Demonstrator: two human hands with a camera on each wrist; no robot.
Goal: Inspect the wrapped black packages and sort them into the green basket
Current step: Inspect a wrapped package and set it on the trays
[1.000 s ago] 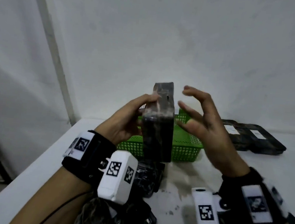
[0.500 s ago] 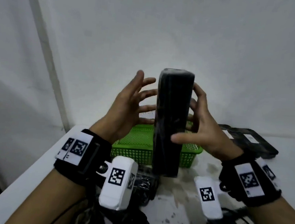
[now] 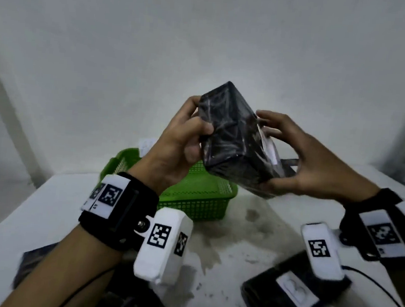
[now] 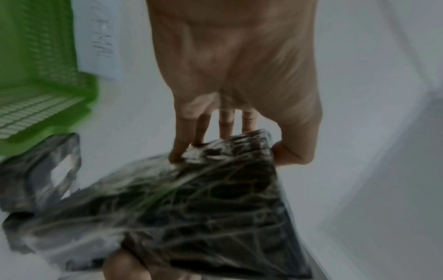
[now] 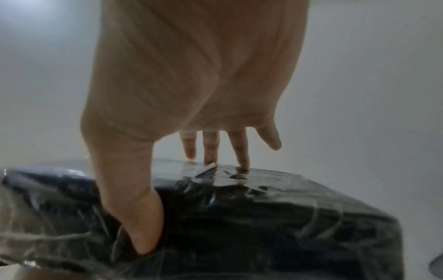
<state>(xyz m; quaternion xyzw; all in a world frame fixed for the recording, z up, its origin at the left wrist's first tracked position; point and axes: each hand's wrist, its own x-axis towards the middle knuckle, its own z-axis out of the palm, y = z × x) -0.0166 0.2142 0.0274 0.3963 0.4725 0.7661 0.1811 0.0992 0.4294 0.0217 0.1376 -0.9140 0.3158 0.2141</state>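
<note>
**Package held over the basket, both hands on it**

Package (image 3: 232, 141) – black block in glossy, wrinkled clear wrap – is in the air above the green basket (image 3: 192, 201), tilted, one corner pointing up. A white label shows on the face turned toward the right hand.

Left hand (image 3: 180, 141): fingers curled round the near end, thumb on the front face, fingertips (image 4: 182, 151) dug into the wrap at the top edge. Right hand (image 3: 301, 157): thumb under the lower edge, fingertips (image 5: 242, 161) resting on the top face, grasping it from the far side of the basket.

Handling, as a guess: the block keeps straight edges and sharp corners, so stiff inside; only the film gives. Slick film – pinching the loose wrap alone would likely slip or tear. Best hold is across opposite flat faces or over an end, as now. Weight unknown; two hands suggest some heft, or just turning it for checking.

Other wrapped packages lie on the white table (image 3: 44, 213) on the near side of the basket, one with a white label (image 3: 299, 291). Basket contents – cannot tell
</note>
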